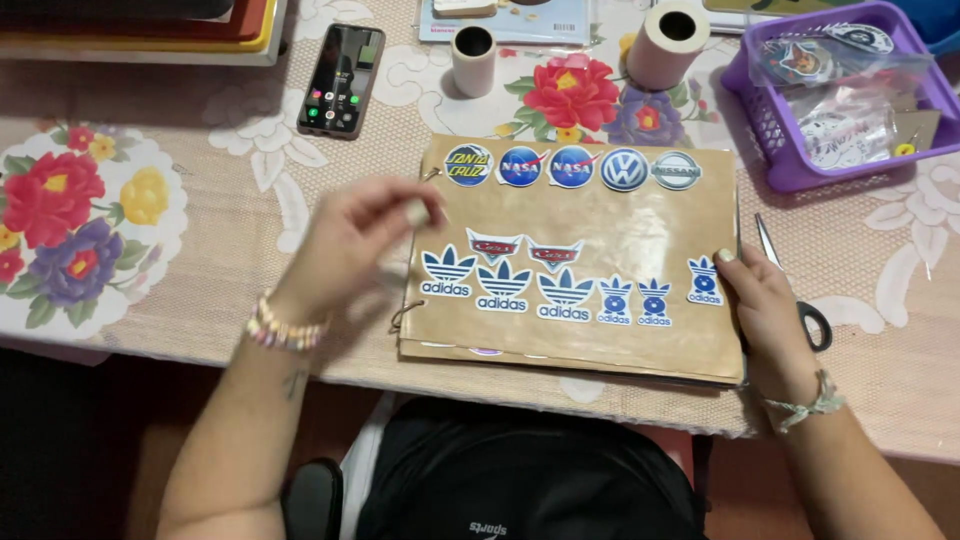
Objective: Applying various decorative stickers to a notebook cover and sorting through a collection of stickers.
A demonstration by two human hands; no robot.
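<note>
A brown paper sheet [620, 235] lies on the table, topmost of a ring-bound stack, and carries two rows of round and leaf-shaped stickers. My left hand [350, 240] hovers at the sheet's left edge with fingers pinched on a small pale bit [417, 212]; the hand is blurred. My right hand [762, 305] rests on the sheet's right edge, thumb next to a small blue leaf sticker [704, 281]. Both wrists wear bracelets.
Scissors [800, 300] lie partly under my right hand. A purple basket [790, 150] of bagged stickers stands at the back right. Two tape rolls [473, 58] [667, 42], a phone [342, 80] and stacked boards [140, 40] are at the back. A floral cloth [90, 210] covers the table.
</note>
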